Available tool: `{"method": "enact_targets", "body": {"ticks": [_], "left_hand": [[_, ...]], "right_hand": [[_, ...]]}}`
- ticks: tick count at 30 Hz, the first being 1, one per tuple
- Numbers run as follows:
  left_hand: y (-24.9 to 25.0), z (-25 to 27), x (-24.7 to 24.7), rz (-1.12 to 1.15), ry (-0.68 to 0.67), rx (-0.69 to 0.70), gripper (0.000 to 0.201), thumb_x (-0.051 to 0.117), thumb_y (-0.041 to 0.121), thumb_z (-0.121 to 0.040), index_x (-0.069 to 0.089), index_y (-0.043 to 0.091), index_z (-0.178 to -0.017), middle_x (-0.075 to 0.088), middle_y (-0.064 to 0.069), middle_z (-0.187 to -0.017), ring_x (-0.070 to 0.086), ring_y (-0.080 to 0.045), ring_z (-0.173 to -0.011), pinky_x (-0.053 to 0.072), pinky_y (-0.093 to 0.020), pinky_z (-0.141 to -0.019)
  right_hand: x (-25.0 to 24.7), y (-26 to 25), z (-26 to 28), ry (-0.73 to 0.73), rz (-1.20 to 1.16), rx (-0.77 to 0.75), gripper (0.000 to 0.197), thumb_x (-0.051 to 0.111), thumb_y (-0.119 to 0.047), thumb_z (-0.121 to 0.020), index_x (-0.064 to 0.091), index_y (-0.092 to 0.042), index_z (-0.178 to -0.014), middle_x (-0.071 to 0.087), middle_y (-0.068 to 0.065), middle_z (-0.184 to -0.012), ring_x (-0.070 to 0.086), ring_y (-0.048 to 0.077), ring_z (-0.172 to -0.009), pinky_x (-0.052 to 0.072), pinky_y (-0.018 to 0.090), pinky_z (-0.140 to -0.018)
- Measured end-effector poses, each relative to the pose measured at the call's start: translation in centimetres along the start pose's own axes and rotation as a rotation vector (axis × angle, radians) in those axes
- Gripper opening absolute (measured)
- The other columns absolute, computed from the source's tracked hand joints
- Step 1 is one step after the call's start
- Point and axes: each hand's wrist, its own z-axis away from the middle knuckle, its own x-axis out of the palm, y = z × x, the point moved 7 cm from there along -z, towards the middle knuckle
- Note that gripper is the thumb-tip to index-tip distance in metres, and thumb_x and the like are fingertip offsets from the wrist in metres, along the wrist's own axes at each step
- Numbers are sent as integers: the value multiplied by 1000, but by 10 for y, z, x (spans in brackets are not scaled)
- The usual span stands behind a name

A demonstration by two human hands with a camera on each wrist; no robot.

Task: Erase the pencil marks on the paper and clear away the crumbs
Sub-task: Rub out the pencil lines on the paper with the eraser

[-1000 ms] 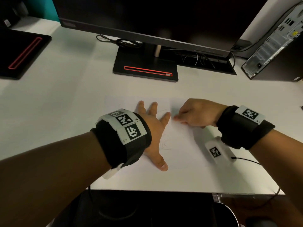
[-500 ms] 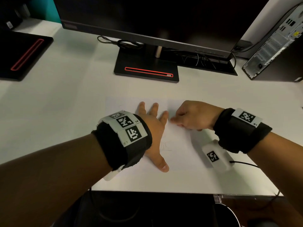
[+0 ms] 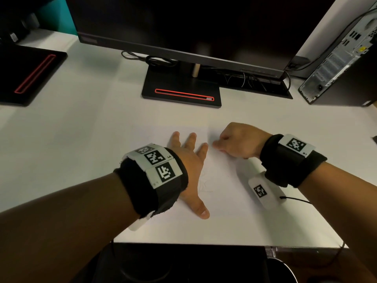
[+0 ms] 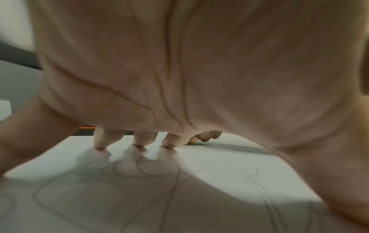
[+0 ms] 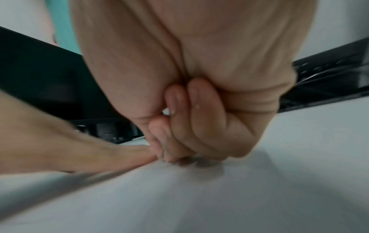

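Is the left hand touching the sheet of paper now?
Touching. In the left wrist view the fingertips press on the paper over the pencil lines; the head view shows the left hand spread flat on it.

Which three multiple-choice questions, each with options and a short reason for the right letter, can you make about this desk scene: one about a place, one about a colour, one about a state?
1. Where does the left hand rest?
A. on the paper
B. on the monitor base
C. on the computer tower

2. What colour is the stripe on the monitor base?
A. green
B. red
C. white

3. How are the fingers of the right hand?
A. spread flat
B. pointing up
C. curled together

Answers:
1 A: its spread fingers press on the paper with the pencil marks.
2 B: a red line runs along the front of the base.
3 C: the right wrist view shows them bunched, tips down on the sheet; any eraser is hidden.
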Motion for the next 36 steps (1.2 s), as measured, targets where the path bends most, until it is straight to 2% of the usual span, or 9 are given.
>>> {"method": "enact_targets", "body": {"ticks": [6, 10, 14, 18, 22, 26, 30, 33, 36], "left_hand": [[0, -2, 0, -4, -7, 0, 153, 71, 85, -58, -31, 22, -152, -36, -11, -159, -30, -41, -145, 5, -64, -116], [-2, -2, 1, -2, -1, -5, 155, 72, 86, -56, -31, 22, -152, -36, -10, -160, -30, -44, -144, 8, -66, -115], [-1, -1, 0, -8, 5, -3, 153, 71, 86, -57, -30, 22, -153, -35, -10, -160, -30, -42, -145, 5, -63, -116], [-2, -2, -1, -12, 11, 1, 155, 71, 86, -56, -30, 18, -152, -34, -10, -160, -29, -42, -145, 5, -63, -116], [-4, -9, 2, 9, 7, -1, 160, 71, 90, -51, -31, 19, -152, -35, -6, -160, -29, -44, -145, 11, -66, -116], [-6, -10, 4, 22, 6, 2, 161, 71, 91, -49, -30, 20, -152, -35, -4, -160, -28, -43, -146, 15, -66, -115], [-6, -10, 4, 21, 20, 2, 160, 70, 91, -49, -29, 21, -153, -35, -3, -161, -27, -42, -146, 17, -65, -115], [-6, -9, 4, 23, 23, 5, 160, 71, 90, -50, -29, 21, -153, -35, -2, -161, -27, -41, -147, 16, -64, -116], [-7, -11, 6, 24, 30, 10, 160, 71, 91, -48, -29, 21, -153, -34, -2, -161, -27, -41, -147, 17, -62, -116]], "right_hand": [[-7, 2, -4, 23, -34, 51, 41, 55, -39, -100, 66, -11, -72, 56, 4, -62, 48, 18, -54, 42, 25, -50], [4, -6, -4, -32, -20, -6, 45, 53, -40, -101, 61, -11, -67, 51, 4, -58, 45, 19, -52, 40, 23, -46], [-11, 5, -8, 70, -39, 90, 43, 54, -39, -100, 71, -5, -79, 59, 6, -62, 53, 21, -56, 44, 25, -52], [2, -3, -6, -20, -27, 39, 43, 53, -40, -101, 62, -11, -70, 51, 4, -60, 44, 17, -52, 40, 24, -47], [-11, 10, -8, 80, -37, 90, 45, 54, -38, -100, 69, -5, -74, 60, 4, -61, 53, 20, -54, 45, 26, -53], [5, 1, -2, -41, 1, 35, 43, 53, -39, -100, 60, -13, -66, 53, 2, -57, 45, 18, -48, 42, 25, -51], [-19, 42, 2, 106, -7, 218, 37, 56, -37, -96, 59, -11, -70, 56, 8, -63, 49, 24, -52, 43, 27, -53], [-22, 56, 23, 205, -464, 240, 36, 59, -32, -98, 54, -11, -69, 52, 9, -63, 44, 21, -47, 39, 26, -50], [26, 34, 56, -65, -1263, 281, 32, 62, -27, -95, 55, -11, -69, 66, 13, -70, 60, 20, -50, 50, 25, -45]]}}
